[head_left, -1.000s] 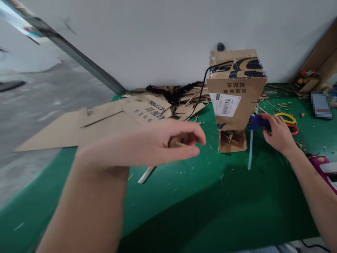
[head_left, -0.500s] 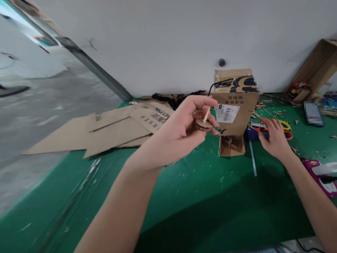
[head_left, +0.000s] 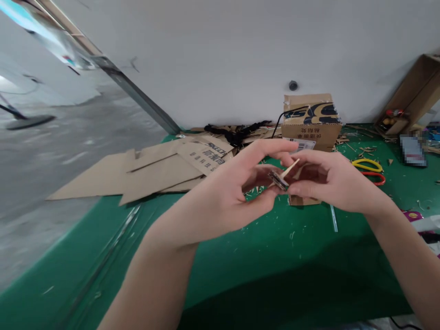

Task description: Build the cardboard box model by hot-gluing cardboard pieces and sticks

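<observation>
My left hand (head_left: 237,183) is closed around a small layered cardboard disc (head_left: 278,180), gripping it by thumb and fingers. A short pale wooden stick (head_left: 290,168) pokes out of the disc, slanting up to the right. My right hand (head_left: 330,181) meets it from the other side, thumb at the disc's edge and fingers curled behind the stick. Both hands are above the green table, in front of a printed cardboard box (head_left: 309,133). The lower part of that box is mostly hidden by my hands.
Flat cardboard sheets (head_left: 158,176) lie to the left. Scissors with yellow and red handles (head_left: 367,166) rest at right, near a phone (head_left: 413,150). A clear glue stick (head_left: 333,219) lies by the box. A long open carton (head_left: 410,94) leans at far right, with cardboard scraps about.
My right hand has left the spot by the scissors and come to the disc. The disc has tilted, and its stick leans further right.
</observation>
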Motion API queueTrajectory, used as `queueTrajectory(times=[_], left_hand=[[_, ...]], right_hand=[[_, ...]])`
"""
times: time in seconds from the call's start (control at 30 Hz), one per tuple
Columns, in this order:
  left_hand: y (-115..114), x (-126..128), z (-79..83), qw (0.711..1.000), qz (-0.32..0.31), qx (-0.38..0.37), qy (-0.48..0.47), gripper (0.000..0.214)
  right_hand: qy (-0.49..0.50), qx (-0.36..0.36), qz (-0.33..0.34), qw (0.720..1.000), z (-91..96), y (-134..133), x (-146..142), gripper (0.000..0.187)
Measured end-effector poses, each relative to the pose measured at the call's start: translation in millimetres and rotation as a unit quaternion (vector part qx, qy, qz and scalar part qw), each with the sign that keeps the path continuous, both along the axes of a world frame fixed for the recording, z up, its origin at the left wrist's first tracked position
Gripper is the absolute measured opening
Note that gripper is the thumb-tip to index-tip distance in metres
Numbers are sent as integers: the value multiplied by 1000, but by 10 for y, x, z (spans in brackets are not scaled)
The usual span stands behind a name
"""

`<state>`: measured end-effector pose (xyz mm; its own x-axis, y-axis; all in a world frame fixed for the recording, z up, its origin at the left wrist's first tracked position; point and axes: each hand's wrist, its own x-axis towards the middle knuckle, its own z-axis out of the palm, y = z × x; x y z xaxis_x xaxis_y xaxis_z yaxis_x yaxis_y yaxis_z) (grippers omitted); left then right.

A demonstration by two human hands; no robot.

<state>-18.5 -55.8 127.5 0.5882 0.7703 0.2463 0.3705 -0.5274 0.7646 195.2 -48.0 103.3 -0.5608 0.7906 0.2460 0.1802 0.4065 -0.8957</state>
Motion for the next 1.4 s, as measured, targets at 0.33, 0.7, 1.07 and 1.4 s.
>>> queueTrajectory(times=[0.33, 0.7, 1.07, 1.4], left_hand=[[277, -458, 51, 923, 295, 185, 164, 41], [478, -167, -391, 921, -12, -27, 389, 22], [619, 2, -660, 927, 5, -19, 375, 37], [945, 151, -443, 981, 126, -100, -108, 53]], right_hand=[[-512, 108, 47, 851, 13, -164, -71, 21], [-441, 219, -13, 870, 126, -286, 25, 16], [-282, 377, -285, 835, 263, -9, 330, 28], [-307, 390, -323, 806, 74, 245, 330, 44]])
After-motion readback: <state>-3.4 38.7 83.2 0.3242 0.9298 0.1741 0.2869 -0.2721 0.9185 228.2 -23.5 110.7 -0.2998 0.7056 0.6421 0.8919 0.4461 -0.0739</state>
